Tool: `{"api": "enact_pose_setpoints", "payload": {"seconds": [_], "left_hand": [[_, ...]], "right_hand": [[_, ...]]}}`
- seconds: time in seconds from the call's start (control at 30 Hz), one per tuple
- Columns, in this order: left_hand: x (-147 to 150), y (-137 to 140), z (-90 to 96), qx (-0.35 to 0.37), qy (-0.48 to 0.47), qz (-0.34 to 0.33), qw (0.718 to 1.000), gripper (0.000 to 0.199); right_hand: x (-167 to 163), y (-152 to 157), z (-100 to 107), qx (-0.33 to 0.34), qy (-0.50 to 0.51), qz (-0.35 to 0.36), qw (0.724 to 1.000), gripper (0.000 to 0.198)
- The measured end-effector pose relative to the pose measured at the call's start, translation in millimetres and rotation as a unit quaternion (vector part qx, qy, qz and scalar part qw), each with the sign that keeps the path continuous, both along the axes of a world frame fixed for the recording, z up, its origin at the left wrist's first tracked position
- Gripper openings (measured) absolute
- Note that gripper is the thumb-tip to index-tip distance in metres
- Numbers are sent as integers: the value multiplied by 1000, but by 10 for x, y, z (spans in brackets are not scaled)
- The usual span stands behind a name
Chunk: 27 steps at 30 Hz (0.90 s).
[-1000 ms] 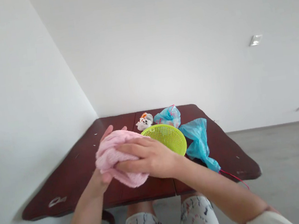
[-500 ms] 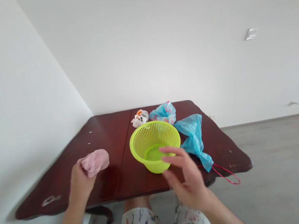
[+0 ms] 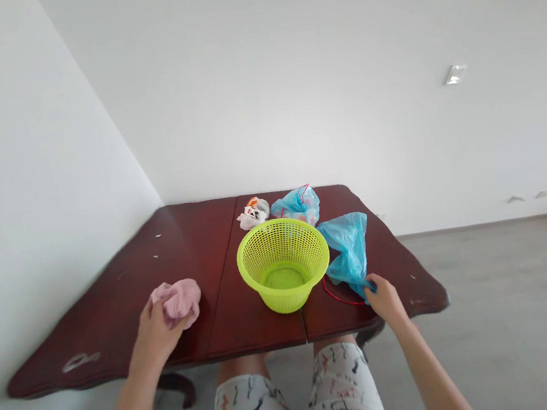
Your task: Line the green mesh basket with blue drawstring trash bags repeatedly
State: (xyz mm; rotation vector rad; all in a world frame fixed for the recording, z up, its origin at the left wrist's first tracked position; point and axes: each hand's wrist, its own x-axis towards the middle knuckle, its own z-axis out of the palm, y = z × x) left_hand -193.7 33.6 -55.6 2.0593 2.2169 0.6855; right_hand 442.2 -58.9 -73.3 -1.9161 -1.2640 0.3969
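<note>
Newly pinching blue bag point(image 3: 348, 245) with right hand point(image 3: 385, 299) near front edge of tabletop point(image 3: 106, 334). Still grasping pink cloth point(image 3: 185, 297) in left hand point(image 3: 156, 336), apparently dividing work.

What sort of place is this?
Probably a room in a home, though I can't be certain: a dark wooden table with curvy edges stands by a plain white wall, and a green kitchen-style basket sits on it.

Dark red table point(image 3: 197, 238), green basket point(image 3: 287, 300), blue bags point(image 3: 351, 235), white bag point(image 3: 251, 220)
</note>
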Motion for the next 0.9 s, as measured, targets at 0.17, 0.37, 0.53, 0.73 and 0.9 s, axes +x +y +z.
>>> {"api": "enact_pose_setpoints", "payload": {"seconds": [0.17,0.37,0.53,0.73,0.9], "left_hand": [[277,-82,-14,42,-26,114,992,90],[25,86,771,-34,-88,153,984,153],[412,-8,2164,156,-225,24,962,70],[1717,-263,3335,167,-310,-397,848,53],[2135,-212,3394,82,-379,-513,766,43]], "right_hand": [[169,385,726,103,37,0,994,54],[336,827,2265,223,58,42,972,68],[-210,890,3463,263,113,197,938,60],[-1361,623,4155,195,60,481,852,55],[-1818,489,4062,203,54,607,767,89]]}}
